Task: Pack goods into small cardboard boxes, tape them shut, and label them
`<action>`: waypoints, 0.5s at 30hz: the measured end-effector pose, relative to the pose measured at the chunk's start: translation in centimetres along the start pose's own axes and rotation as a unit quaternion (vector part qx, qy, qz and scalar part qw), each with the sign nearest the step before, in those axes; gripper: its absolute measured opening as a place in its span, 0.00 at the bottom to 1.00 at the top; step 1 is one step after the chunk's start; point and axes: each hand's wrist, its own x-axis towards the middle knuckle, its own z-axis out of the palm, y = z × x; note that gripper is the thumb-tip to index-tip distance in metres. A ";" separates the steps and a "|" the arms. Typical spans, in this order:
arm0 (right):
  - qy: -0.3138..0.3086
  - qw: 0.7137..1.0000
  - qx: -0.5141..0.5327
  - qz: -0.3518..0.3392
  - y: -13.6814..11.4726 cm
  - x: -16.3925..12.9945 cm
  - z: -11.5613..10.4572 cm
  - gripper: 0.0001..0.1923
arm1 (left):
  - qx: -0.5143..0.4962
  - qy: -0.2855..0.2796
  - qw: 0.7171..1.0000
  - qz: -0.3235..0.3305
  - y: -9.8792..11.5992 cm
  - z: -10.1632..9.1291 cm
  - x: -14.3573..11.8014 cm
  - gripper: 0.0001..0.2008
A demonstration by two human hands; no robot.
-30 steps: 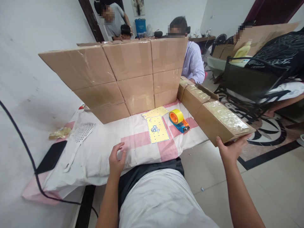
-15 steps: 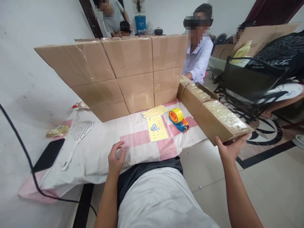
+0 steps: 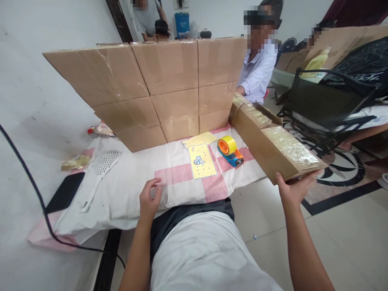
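Observation:
My right hand point(image 3: 295, 186) grips the near end of a cardboard box point(image 3: 273, 155), its thumb on the side and its fingers around the end. This box is nearest in a row running along the table's right edge; clear tape shines on its top. My left hand point(image 3: 150, 196) hovers at the front edge of the cloth-covered table point(image 3: 133, 194), fingers curved and apart, holding nothing. Between my hands lie a yellow patterned cloth point(image 3: 206, 165) and a tape dispenser point(image 3: 232, 151) with a yellow roll. Stacked cardboard boxes point(image 3: 172, 87) form a wall at the back.
At left lie a white slotted skimmer point(image 3: 104, 165), a black phone point(image 3: 65, 193) and crumpled packaging point(image 3: 75, 162). A black cable point(image 3: 27, 182) hangs in front there. Behind the boxes sits a person in a light shirt point(image 3: 257, 72). A dark folding chair point(image 3: 330, 97) stands at right.
The view has shifted slightly, so the boxes and table appear a little higher and farther right. Both hands keep nearly the same pose, my right still on the box.

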 end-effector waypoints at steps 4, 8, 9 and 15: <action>-0.002 1.000 -0.010 0.017 -0.2 0.0 0.4 0.78 | -0.004 0.003 1.000 0.019 0.0 0.0 0.1 0.11; -0.002 0.999 -0.003 0.033 -0.4 -0.1 0.8 0.79 | -0.004 0.001 1.000 0.029 -0.1 0.0 0.1 0.11; -0.003 0.999 0.001 0.033 -0.5 -0.1 0.8 0.79 | -0.005 0.001 1.000 0.029 -0.1 0.0 0.1 0.11; -0.004 1.000 0.000 0.025 -0.1 0.2 1.3 0.80 | -0.012 0.002 0.999 0.029 -0.2 0.1 0.0 0.11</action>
